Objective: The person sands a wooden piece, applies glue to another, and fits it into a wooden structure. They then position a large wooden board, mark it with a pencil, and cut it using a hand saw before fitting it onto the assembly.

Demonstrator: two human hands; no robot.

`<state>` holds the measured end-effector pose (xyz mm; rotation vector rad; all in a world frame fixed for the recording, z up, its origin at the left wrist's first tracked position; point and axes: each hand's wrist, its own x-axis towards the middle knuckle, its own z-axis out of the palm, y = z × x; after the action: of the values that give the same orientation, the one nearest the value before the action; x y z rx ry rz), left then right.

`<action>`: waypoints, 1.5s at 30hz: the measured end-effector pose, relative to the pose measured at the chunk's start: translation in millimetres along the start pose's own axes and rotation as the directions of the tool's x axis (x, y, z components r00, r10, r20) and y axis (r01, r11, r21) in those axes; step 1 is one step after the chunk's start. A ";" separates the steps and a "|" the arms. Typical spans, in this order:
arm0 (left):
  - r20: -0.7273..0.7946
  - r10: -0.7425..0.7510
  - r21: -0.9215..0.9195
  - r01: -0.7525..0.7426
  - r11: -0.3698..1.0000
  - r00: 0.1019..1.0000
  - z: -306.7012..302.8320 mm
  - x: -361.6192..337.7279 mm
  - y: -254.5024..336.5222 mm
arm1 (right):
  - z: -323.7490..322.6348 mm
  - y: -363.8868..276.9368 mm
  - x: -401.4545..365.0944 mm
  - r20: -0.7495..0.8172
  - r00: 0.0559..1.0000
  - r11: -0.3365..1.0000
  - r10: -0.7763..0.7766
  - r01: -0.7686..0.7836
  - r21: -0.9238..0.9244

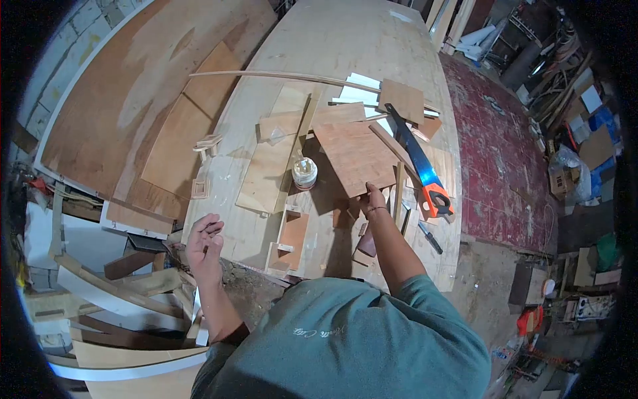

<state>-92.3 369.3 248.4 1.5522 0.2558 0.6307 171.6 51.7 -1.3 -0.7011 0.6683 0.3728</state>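
Note:
My right hand (pixel 375 200) grips the near edge of a square plywood panel (pixel 355 151), which is tilted above the table. My left hand (pixel 205 241) is raised off the table's left edge, fingers apart and holding nothing. Between the hands stands a small open jar (pixel 305 174) with whitish smears. A small open wooden box (pixel 292 233) sits at the table's near edge. Just right of the panel lies a handsaw (pixel 422 159) with an orange and black handle, resting across wood strips.
On the wooden table (pixel 332 40) lie a thin plywood board (pixel 269 169), a long strip (pixel 292 78), white sheets (pixel 362 86) and a utility knife (pixel 430 237). Large plywood sheets (pixel 133 86) lean at the left. Red flooring (pixel 492 133) and piled materials are at the right.

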 end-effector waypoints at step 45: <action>0.246 -0.329 0.900 -0.088 0.428 0.912 13.1 47.1 -236.6 | -57.1 74.6 -57.3 0.197 0.734 0.041 -0.650 0.292 -0.956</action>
<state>3.8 406.0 29.8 2.6550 0.4437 -0.0401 65.8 59.6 -30.2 -2.2445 0.3346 -0.0478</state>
